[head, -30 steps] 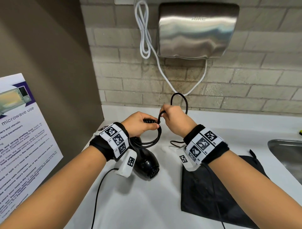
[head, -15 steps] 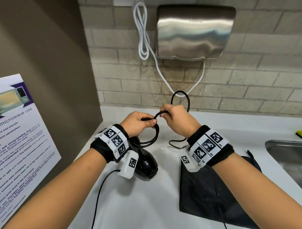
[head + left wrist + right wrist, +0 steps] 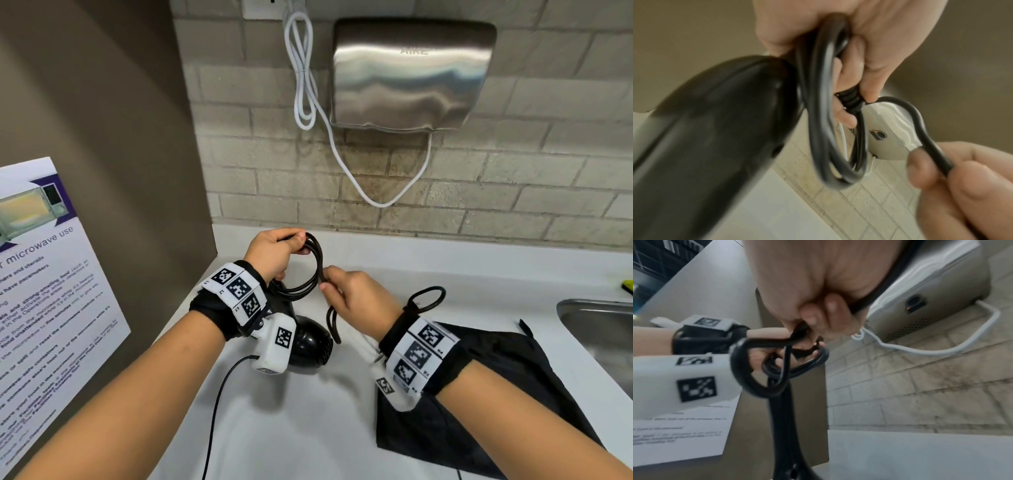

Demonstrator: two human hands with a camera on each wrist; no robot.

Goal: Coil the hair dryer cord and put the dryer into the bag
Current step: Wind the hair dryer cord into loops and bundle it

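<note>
The black hair dryer [image 3: 310, 342] stands on the white counter [image 3: 308, 428], its handle up in my left hand [image 3: 274, 253]. That hand grips the handle end together with several loops of the black cord [image 3: 313, 270]; in the left wrist view the loops [image 3: 824, 113] hang beside the dryer body [image 3: 715, 129]. My right hand [image 3: 352, 294] pinches the loose stretch of cord [image 3: 875, 295] just right of the coil. More cord [image 3: 428, 299] lies looped behind my right wrist. The black bag [image 3: 479, 394] lies flat on the counter under my right forearm.
A steel hand dryer [image 3: 411, 75] hangs on the brick wall with a white cable [image 3: 305, 85] looped beside it. A sink [image 3: 603, 335] sits at the right edge. A microwave notice [image 3: 44, 291] is on the brown side panel to the left.
My left hand has lifted the coil slightly. My right hand has come down and right of the coil, drawing another stretch of cord round; the raised loop above the hands is gone.
</note>
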